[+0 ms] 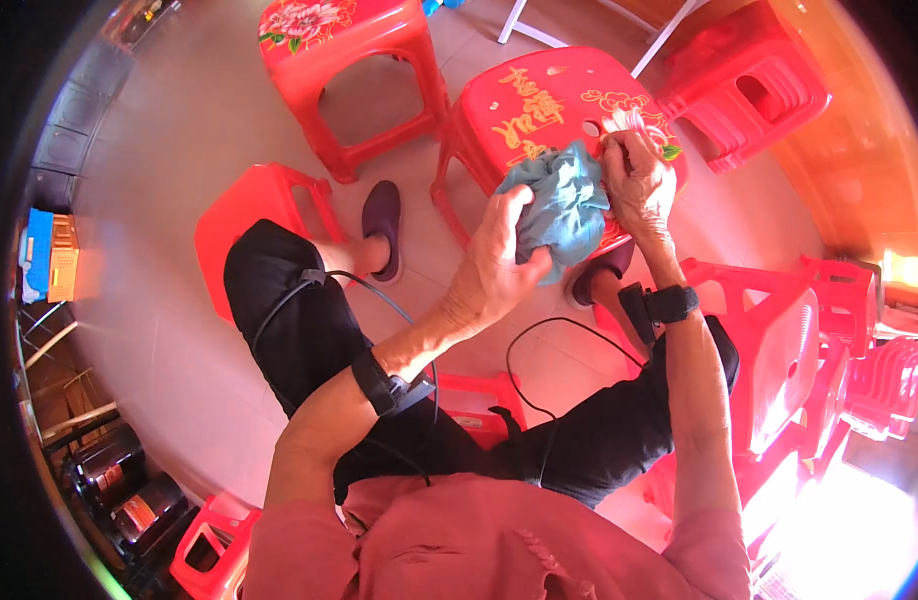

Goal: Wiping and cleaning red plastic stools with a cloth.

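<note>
— So, how many things did the hands hold?
— One soft, crumpled blue-green cloth (562, 205). The left hand (499, 262) and right hand (634, 180) both squeezed it.
— Where was it?
— On one red stool (539, 100), near its front edge. Bare floor (179, 150) lay open to the left.

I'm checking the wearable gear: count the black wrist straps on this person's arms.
2. One black strap wraps the left forearm, with a cable running from it; the other sits on the right wrist, below the right hand at the teal cloth. None seems hidden.
</note>
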A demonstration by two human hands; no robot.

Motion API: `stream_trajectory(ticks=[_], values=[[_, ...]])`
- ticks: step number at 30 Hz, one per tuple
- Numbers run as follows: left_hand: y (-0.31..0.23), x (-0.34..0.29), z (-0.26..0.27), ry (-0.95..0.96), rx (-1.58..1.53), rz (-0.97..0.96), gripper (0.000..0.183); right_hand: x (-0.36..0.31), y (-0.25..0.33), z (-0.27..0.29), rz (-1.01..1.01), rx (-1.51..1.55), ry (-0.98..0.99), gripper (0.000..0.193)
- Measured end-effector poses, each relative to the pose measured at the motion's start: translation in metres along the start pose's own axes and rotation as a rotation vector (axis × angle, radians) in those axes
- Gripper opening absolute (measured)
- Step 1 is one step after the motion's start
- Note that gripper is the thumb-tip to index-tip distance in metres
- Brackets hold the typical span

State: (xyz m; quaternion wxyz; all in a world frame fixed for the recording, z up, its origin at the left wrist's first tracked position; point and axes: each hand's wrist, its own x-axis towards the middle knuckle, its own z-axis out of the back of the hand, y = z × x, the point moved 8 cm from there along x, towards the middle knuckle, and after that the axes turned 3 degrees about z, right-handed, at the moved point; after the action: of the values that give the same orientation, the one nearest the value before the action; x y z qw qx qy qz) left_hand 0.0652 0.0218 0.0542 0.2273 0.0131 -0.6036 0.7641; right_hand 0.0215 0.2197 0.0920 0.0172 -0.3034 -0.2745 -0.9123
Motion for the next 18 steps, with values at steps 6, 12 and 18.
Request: stream_trajectory(ticks=[6,12,18], values=[[0.031,0.012,0.019,-0.163,0.017,-0.05,0.044,-0.002,-0.005,-0.005,-0.041,-0.044,0.059,0.012],[0.076,0.068,0.06,-0.32,0.0,0.098,0.028,-0.004,-0.014,-0.002,-0.181,0.019,0.095,0.011],[0.119,0.14,0.099,-0.373,0.275,0.167,0.041,-0.003,-0.009,-0.009,-0.145,0.002,0.081,0.012]])
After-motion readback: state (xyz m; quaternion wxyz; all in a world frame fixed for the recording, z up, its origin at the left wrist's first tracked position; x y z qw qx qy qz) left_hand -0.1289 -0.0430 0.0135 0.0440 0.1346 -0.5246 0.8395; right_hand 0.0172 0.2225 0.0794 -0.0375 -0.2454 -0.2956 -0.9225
